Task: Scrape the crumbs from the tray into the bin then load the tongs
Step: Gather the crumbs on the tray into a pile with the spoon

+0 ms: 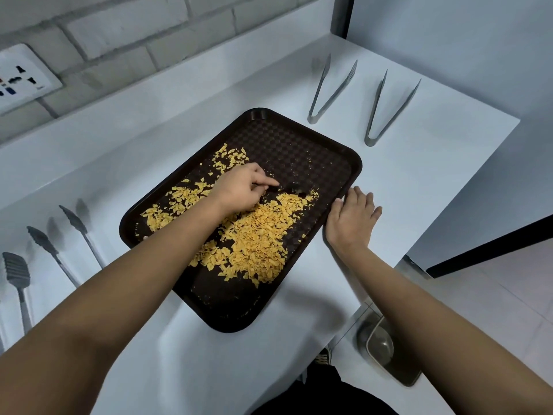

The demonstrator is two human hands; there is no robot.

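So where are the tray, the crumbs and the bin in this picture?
tray (299, 145), head view, bare patterned floor near its far end.
crumbs (263, 238), head view, middle of the yellow heap.
bin (386, 351), head view, metal inside, below the counter edge.

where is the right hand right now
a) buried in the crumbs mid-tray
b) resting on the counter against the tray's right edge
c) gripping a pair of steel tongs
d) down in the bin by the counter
b: the right hand lies flat on the white counter, fingers straight, thumb touching the rim of the tray; the left hand is the one among the crumbs.
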